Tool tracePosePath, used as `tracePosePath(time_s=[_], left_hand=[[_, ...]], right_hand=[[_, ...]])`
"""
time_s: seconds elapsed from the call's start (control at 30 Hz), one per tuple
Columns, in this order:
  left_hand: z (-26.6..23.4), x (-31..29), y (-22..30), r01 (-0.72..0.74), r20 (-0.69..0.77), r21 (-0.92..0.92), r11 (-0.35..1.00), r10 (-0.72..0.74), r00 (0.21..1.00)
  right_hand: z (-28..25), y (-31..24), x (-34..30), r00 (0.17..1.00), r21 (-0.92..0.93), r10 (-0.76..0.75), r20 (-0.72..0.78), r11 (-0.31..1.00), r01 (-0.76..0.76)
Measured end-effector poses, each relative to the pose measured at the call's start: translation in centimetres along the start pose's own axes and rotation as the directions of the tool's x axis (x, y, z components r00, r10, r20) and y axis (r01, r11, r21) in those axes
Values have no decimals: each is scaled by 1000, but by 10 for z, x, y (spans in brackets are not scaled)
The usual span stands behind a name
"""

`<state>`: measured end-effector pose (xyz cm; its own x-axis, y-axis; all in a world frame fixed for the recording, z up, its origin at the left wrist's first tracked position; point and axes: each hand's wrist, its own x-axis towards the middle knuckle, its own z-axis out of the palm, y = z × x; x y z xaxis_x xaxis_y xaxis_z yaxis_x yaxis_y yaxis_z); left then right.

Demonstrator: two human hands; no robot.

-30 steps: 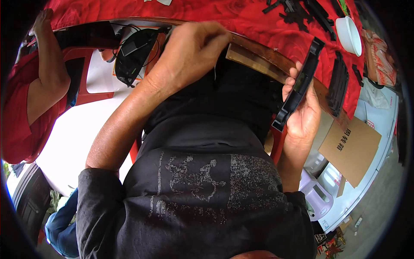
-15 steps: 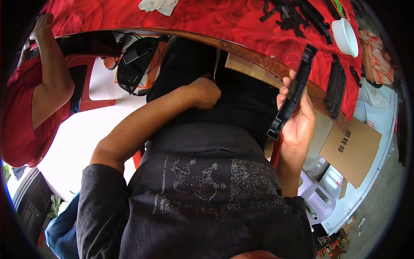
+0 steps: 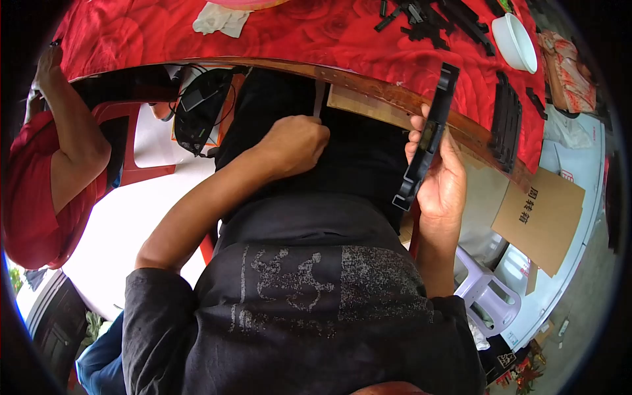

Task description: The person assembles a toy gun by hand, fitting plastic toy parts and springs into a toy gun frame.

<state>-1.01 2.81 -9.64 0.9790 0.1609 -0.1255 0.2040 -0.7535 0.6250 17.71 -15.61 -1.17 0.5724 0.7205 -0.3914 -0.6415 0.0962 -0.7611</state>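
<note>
My right hand [image 3: 442, 181] is raised in front of the table edge. It is closed round a long black plastic strip-shaped part [image 3: 431, 135] with a channel and a bracket-like end. The part stands at a slant, its upper end over the tablecloth. My left hand [image 3: 299, 143] is curled into a fist above my lap, against the dark trousers. A narrow pale strip [image 3: 319, 99] runs up from beside its knuckles; whether the fingers hold it is hidden.
A red rose-patterned cloth [image 3: 296, 33] covers the table. On it lie a white rag [image 3: 222, 20], several small black parts [image 3: 418, 16], a stack of long black strips [image 3: 505, 125] and a white bowl [image 3: 515, 43]. A cardboard sheet [image 3: 540, 217] and lilac stool [image 3: 487, 296] stand right. A person [image 3: 59, 164] sits left.
My left fist has risen slightly away from my lap and turned. My right hand has shifted a little left with the black part still in it. The whole view has moved slightly.
</note>
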Motion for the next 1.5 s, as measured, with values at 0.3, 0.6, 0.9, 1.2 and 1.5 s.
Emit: tracePosePath(time_s=[0.3, 0.6, 0.9, 1.2, 1.5], left_hand=[[-81, 14, 56, -188, -277, -509, 840, 47, 960], [-78, 30, 59, -289, -317, -428, 857, 157, 935], [-82, 20, 59, -159, -243, -500, 851, 38, 969], [-67, 17, 60, -278, -437, -281, 918, 136, 889], [-74, 7, 66, -182, -461, -147, 972, 96, 882]], right_hand=[[20, 15, -3, 1000, -26, 26, 10, 999, -25], [21, 16, -14, 990, -239, 141, 1, 961, -136], [30, 19, -29, 968, -357, 203, 145, 923, -140], [35, 17, -43, 970, -421, 225, 88, 891, -169], [38, 11, -44, 975, -557, 204, 84, 821, -123]])
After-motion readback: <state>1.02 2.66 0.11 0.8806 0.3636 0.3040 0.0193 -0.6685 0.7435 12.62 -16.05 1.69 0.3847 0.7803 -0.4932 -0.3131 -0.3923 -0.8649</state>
